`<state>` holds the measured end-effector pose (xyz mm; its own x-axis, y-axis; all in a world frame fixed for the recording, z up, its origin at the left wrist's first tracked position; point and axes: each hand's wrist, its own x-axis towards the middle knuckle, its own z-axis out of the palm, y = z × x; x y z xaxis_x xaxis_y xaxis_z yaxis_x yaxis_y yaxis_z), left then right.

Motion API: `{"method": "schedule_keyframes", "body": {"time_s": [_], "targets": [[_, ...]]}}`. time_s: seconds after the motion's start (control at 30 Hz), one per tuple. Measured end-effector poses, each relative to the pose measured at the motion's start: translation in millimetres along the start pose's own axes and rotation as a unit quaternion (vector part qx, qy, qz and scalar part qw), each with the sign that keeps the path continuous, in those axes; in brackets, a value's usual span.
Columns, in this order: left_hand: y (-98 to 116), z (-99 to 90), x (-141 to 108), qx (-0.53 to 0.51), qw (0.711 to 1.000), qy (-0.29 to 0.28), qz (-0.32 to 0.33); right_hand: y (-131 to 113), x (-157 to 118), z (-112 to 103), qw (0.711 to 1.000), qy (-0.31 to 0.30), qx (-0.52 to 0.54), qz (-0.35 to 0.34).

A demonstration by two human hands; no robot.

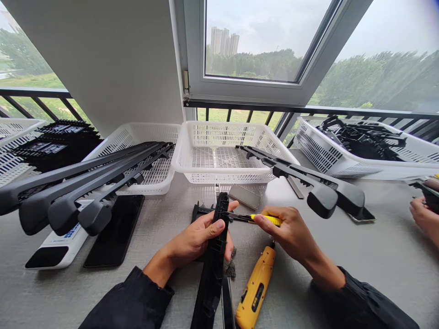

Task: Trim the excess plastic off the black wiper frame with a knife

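My left hand (200, 233) is wrapped round a long black plastic trim piece (213, 265), tilted up with its ribbed inner side showing. My right hand (290, 230) grips a yellow utility knife (267, 220). The knife's dark, narrow front end touches or nearly touches the upper part of the trim piece, close to my left thumb. Below my right hand, a yellow electric screwdriver (257, 288) lies on the grey table (329, 274). Partly hidden behind my left hand is a dark caliper (202, 210).
White baskets (219, 173) line the window side. Long black trim bars (85, 192) lean over the left basket, and 2 more (308, 180) over the middle one. A black phone (115, 230) lies left. Another person's hand (423, 214) holds a dark part at the right edge.
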<state>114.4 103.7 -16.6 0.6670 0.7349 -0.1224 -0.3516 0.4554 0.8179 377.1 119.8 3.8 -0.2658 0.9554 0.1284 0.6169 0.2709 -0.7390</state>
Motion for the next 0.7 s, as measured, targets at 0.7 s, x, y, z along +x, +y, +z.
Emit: {"method": "schedule_keyframes", "body": {"time_s": [0.7], "targets": [[3,2.7,-9,-0.042,0.999,-0.017,0.001,-22,-9,-14,0.98,0.099,-0.105,-0.137]]}}
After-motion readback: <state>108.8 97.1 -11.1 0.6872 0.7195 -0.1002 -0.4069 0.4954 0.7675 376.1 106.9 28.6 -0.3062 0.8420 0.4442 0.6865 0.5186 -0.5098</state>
